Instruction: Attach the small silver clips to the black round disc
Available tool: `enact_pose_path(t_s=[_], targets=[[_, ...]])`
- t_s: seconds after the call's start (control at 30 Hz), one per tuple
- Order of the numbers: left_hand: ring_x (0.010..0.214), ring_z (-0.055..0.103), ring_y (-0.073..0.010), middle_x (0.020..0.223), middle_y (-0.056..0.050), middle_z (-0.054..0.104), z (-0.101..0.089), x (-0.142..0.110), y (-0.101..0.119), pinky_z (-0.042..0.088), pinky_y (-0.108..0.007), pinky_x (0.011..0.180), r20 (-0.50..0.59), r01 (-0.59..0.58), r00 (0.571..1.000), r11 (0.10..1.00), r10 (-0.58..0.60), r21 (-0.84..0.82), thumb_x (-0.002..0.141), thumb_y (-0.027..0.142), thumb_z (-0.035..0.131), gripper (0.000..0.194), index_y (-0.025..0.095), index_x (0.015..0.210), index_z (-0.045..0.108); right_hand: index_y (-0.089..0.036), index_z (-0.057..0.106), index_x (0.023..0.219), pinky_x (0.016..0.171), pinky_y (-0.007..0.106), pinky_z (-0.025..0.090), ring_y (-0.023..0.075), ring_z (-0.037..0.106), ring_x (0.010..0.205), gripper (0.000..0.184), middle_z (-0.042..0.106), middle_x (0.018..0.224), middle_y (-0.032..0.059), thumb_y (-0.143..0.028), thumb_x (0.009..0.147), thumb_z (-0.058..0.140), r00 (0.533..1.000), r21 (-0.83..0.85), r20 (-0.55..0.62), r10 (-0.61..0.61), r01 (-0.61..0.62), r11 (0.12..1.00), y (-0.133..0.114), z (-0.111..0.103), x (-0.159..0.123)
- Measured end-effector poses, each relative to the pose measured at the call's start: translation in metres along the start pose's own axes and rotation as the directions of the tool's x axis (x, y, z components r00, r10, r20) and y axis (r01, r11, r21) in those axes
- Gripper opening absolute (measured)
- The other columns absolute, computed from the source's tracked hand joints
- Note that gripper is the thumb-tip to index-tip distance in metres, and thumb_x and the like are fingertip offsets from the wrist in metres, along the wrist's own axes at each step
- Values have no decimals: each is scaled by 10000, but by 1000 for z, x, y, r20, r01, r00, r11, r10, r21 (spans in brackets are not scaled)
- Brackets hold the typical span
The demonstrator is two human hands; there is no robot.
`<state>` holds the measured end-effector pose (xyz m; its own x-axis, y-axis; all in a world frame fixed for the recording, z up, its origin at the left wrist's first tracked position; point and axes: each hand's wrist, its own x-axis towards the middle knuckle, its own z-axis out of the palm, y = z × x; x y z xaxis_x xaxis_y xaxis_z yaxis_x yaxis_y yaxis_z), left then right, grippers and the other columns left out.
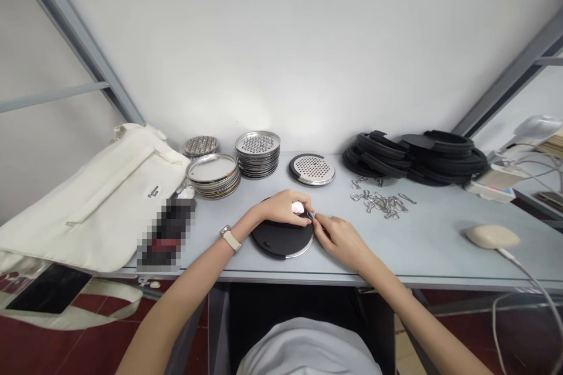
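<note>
A round black disc (pixel 281 238) with a silver metal edge at its lower right lies on the table in front of me. My left hand (pixel 284 208) reaches over its top, fingers curled down at the right edge. Something white (pixel 298 207) shows at its fingers; what it is I cannot tell. My right hand (pixel 338 238) pinches at the same edge, its fingertips meeting those of the left. Between them shows a small metal piece (pixel 311 215), mostly hidden by the fingers. Farther right lies a loose pile of small metal clips (pixel 385 204).
Behind stand stacks of metal grater discs (pixel 258 155) and plain-topped metal discs (pixel 213 179), plus a perforated disc in a black rim (pixel 313 170). Black rings (pixel 444 158) are piled back right. A white bag (pixel 101 199) lies left; a corded cream device (pixel 492 236) sits right.
</note>
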<state>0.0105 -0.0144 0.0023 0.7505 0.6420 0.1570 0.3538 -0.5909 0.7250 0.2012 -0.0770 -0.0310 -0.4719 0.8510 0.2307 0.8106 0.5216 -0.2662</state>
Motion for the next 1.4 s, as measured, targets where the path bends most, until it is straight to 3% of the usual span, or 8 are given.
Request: enact_pose_path(t_s=[1.4], targets=[[794,594,-131,903,-24,676,0,0,-1,430,-213,712,14,38,999,998,-39,44,672,265,661,248,140,886,648,-206,480,751,553,251,252,143,514,553,260,564,609,8,-285,925,304,999,-5,21,27,-27,1000,-1,-2,0]])
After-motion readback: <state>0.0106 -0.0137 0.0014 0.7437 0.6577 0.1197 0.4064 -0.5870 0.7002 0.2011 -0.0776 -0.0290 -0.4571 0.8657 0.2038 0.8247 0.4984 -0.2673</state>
